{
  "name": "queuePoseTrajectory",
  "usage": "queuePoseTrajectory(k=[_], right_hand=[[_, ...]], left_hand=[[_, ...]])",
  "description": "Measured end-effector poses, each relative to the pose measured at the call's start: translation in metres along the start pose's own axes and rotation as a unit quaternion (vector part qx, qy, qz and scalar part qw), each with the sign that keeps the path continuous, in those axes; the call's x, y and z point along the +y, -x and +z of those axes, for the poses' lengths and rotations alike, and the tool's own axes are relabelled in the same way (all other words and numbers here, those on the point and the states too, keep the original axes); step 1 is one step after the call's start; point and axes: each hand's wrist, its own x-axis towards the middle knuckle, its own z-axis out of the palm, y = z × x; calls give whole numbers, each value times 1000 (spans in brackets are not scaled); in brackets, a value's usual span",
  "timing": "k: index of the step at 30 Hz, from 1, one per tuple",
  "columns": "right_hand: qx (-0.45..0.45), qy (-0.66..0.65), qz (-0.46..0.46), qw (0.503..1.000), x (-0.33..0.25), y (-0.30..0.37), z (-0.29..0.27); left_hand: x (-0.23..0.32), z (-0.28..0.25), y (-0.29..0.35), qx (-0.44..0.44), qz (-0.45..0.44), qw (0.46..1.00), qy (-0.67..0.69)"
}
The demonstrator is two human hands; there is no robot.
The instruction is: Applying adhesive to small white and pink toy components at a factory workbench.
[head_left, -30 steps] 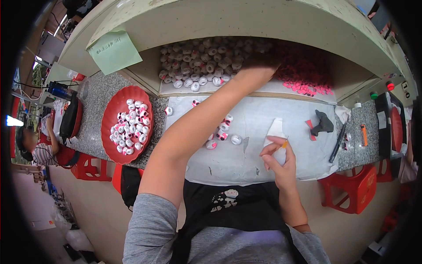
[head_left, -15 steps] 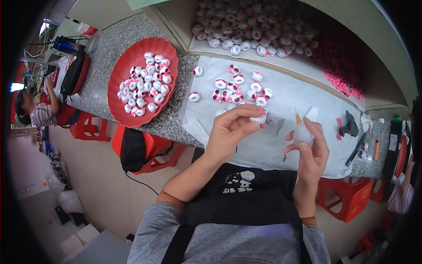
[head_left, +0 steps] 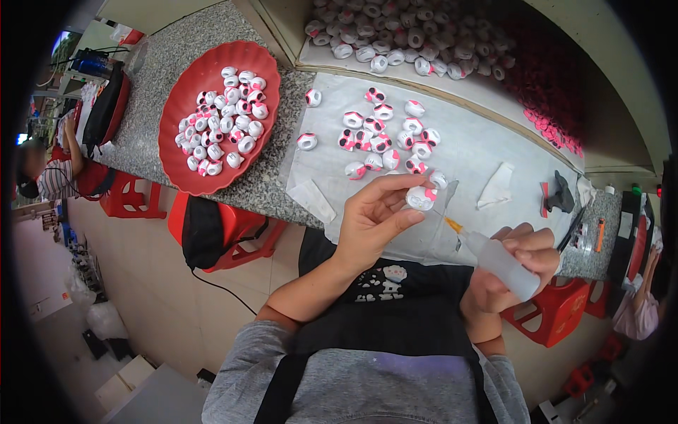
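Between the thumb and fingers of my left hand (head_left: 378, 215) is a small white figurine head (head_left: 421, 198) with a pink patch. My right hand (head_left: 519, 265) grips a translucent squeeze bottle (head_left: 510, 267), tilted so its orange needle tip (head_left: 453, 225) points at the head. The thin needle ends close to the head; whether it touches I cannot tell. Just beyond my left fingers, several similar pink-and-white heads (head_left: 380, 143) stand grouped on the white sheet (head_left: 466, 141), some with dark oval spots.
A red scalloped bowl (head_left: 173, 106) of such heads sits at the left. The shelf compartment behind holds a heap of white pieces (head_left: 409, 35) and small pink pieces (head_left: 544, 127). Crumpled white paper (head_left: 498, 185) and a dark grey lump (head_left: 563, 192) lie to the right. Red stools (head_left: 244, 247) stand below.
The squeeze bottle has tipped from upright to slanting left, its needle now near the head. My left hand has turned the head so its pink patch faces up. The view has shifted slightly.
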Motion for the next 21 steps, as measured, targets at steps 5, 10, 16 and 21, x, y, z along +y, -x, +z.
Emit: queuePoseTrajectory(k=[5, 10, 16, 21], right_hand=[[-48, -16, 18, 999, -8, 0, -3], [-52, 12, 19, 998, -6, 3, -2], [-36, 13, 0, 999, -4, 4, 0], [-36, 10, -1, 999, -4, 4, 0]], left_hand=[[1, 3, 0, -9, 4, 1000, -3], [-1, 5, 0, -9, -3, 1000, 5], [-1, 6, 0, -7, -13, 1000, 8], [-2, 5, 1, -7, -14, 1000, 2]])
